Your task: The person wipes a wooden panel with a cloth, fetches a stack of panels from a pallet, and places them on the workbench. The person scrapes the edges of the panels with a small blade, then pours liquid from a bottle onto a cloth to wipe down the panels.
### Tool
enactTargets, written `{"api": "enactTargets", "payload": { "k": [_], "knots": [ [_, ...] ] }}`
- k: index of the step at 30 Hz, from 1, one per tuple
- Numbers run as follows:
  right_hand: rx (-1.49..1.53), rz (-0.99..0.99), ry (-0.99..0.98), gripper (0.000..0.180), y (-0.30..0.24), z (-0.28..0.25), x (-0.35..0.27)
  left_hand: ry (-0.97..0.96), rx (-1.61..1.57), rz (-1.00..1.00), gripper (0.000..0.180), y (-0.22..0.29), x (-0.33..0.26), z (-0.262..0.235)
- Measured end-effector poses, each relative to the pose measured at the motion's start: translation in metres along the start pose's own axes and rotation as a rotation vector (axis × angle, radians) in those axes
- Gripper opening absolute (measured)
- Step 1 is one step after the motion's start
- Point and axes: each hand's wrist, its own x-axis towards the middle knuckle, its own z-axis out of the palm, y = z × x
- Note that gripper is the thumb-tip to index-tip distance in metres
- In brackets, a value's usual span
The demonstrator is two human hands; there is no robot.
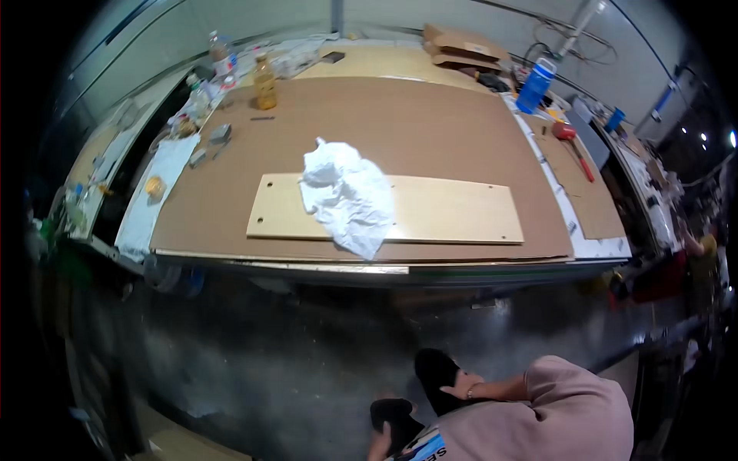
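Down at the lower edge, away from the table, my right hand [463, 384] lies against the black-covered leg or shoe, thumb spread and holding nothing I can see. My left hand [380, 443] shows only in part beside the other dark leg or shoe; its visible finger is stretched out, and the rest is hidden. On the table a long pale-gold panel [453, 209] with small holes near its ends lies flat. A crumpled white cloth or paper wipe [350, 196] is draped over the panel's left half and hangs past its front edge. Neither hand touches them.
Brown cardboard [400, 115] covers the table. Bottles, including an amber one [264, 84], stand at the back left, near a grey block [221, 134]. At the right are a blue bottle [536, 86] and a red mallet [565, 132]. Grey floor [292, 346] lies in front.
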Motion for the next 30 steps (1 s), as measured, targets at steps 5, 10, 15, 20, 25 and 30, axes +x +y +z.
{"api": "enactTargets", "payload": {
  "k": [5,10,15,20,25,30],
  "knots": [
    [-0.445,0.180,-0.225,0.092,-0.056,-0.076,-0.047,0.311,-0.226,0.717,0.039,0.305,-0.094,-0.155],
    [-0.093,-0.270,0.230,0.041,-0.116,-0.173,-0.052,0.695,0.409,1.155,0.063,0.503,-0.010,-0.255],
    [-0.111,-0.488,0.838,0.038,-0.204,-0.296,0.039,0.713,0.676,0.887,0.093,0.602,0.067,-0.255],
    [-0.062,-0.379,0.875,0.039,-0.190,-0.332,0.115,0.200,0.964,1.292,0.060,0.597,0.021,-0.139],
    [-0.191,-0.348,0.852,0.040,-0.205,-0.336,0.117,0.628,0.384,1.026,0.043,0.517,0.069,-0.348],
    [0.018,-0.642,0.598,0.083,-0.321,-0.321,0.143,0.466,0.164,0.634,0.023,0.611,-0.006,-0.307]
  ]
}}
